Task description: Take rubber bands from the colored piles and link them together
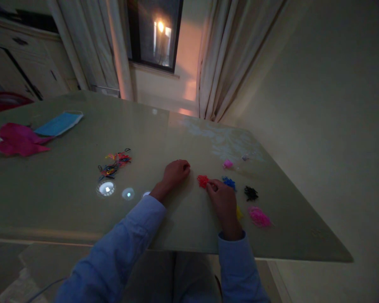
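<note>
My left hand (pixel 177 171) rests on the table with its fingers curled closed; anything inside them is hidden. My right hand (pixel 222 198) is pinched at the right edge of a small pile of red rubber bands (pixel 202 181), its fingertips touching it. Just beyond that hand lie blue rubber bands (pixel 229 182), and yellow rubber bands (pixel 239 212) show partly from behind the wrist. Further right are black rubber bands (pixel 251 193) and a pink heap of bands (pixel 259 216). A mixed-colour pile of rubber bands (pixel 115 163) lies left of my left hand.
The pale glossy table (pixel 139 130) carries a blue face mask (pixel 60 123) and a crumpled magenta piece (pixel 20 139) at the left. A small pink bit (pixel 228 163) and a clear scrap (pixel 245 158) sit beyond the piles. A wall borders the right side.
</note>
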Demonstrator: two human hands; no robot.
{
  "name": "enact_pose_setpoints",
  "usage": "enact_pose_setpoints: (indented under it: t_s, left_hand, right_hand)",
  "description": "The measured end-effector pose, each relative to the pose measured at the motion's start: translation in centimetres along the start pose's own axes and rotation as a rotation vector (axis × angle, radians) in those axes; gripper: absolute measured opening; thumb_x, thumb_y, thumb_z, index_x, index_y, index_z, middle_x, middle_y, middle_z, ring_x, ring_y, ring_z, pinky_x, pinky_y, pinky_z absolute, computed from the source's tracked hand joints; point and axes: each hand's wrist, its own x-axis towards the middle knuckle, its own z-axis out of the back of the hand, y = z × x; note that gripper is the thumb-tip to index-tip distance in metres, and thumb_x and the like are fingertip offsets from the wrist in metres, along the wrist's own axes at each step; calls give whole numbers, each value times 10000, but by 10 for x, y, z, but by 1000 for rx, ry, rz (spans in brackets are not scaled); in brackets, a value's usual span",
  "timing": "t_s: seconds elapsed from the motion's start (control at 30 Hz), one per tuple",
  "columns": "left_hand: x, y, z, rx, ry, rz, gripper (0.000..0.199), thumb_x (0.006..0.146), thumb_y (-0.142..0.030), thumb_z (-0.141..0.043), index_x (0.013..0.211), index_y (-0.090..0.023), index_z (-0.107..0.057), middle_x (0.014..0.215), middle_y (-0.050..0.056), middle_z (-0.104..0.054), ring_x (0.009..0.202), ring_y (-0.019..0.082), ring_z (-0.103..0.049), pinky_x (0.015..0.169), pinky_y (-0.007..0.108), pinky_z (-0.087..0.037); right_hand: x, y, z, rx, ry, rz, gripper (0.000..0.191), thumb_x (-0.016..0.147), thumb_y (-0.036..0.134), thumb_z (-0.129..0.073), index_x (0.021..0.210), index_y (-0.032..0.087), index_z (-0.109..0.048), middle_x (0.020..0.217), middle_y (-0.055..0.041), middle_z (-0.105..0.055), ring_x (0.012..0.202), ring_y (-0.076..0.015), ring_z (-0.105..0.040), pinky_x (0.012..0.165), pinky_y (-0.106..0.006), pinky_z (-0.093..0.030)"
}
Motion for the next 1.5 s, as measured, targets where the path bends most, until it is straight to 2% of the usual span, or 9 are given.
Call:
enact_pose_setpoints:
  t_s: [0.17,0.33,0.47,0.63,0.8,1.0,1.13,1.23,1.5]
  left_hand:
    - [0,1,-1,-1,-3,-5,283,879,-226,-513,1000,-180,-765,1016,119,-750,915,236,-669,825,337,-495]
    - [0,1,0,-11,5,-8,276,875,-229,-521,1000,-179,-762,1019,122,-749,914,236,-670,827,339,-496]
    - [1,1,0,-8,1,-6,276,872,-226,-527,1013,-179,-759,1030,124,-751,927,236,-672,848,341,-493]
    - [2,3,-1,-38,-13,7,262,877,-233,-534,1000,-186,-761,1036,114,-757,925,219,-676,856,330,-496]
    - [2,7,2,-108,-51,13,267,887,-216,-528,1014,-168,-758,1024,102,-764,919,196,-679,880,309,-495]
    - [-8,6,16,-132,-162,19,260,884,-221,-538,1007,-163,-759,985,90,-766,874,182,-678,861,300,-506]
    - [-31,7,32,-100,-207,0,253,884,-258,-543,956,-171,-768,931,72,-768,816,174,-671,822,289,-506]
    - [-54,23,54,6,-223,-11,243,874,-287,-562,931,-171,-767,895,68,-760,789,176,-657,807,290,-497]
    - [-88,115,134,205,-291,266,289,877,-305,-550,1031,-185,-762,1007,77,-748,811,182,-652,769,261,-487]
  right_hand:
    - [0,-4,-2,41,-12,35,230,877,271,-565,922,189,-775,806,-80,-766,703,-207,-678,669,-300,-441]
    - [0,-2,0,317,-92,71,335,858,430,-595,984,168,-764,614,-10,-678,527,-156,-568,547,-261,-410]
    - [-6,11,2,470,-115,154,322,901,422,-575,984,170,-757,708,-22,-709,536,-132,-551,549,-246,-426]
    - [-24,32,-6,435,108,379,312,921,334,-573,1163,196,-714,664,4,-675,552,-136,-562,594,-246,-445]
    - [-41,44,-19,367,387,565,308,929,273,-574,1204,214,-699,908,-61,-764,739,-174,-668,711,-266,-478]
    - [-43,44,-24,324,411,571,181,928,255,-582,992,209,-745,895,-55,-764,768,-179,-681,711,-259,-458]
    - [-42,43,-24,322,401,576,165,920,244,-577,925,205,-737,880,-54,-759,769,-186,-680,697,-264,-449]
    - [-42,44,-25,351,402,564,165,919,235,-564,940,210,-726,914,-56,-760,795,-192,-685,722,-273,-462]
    - [-41,45,-24,361,417,555,189,931,258,-529,915,204,-709,901,-61,-751,802,-205,-681,726,-292,-467]
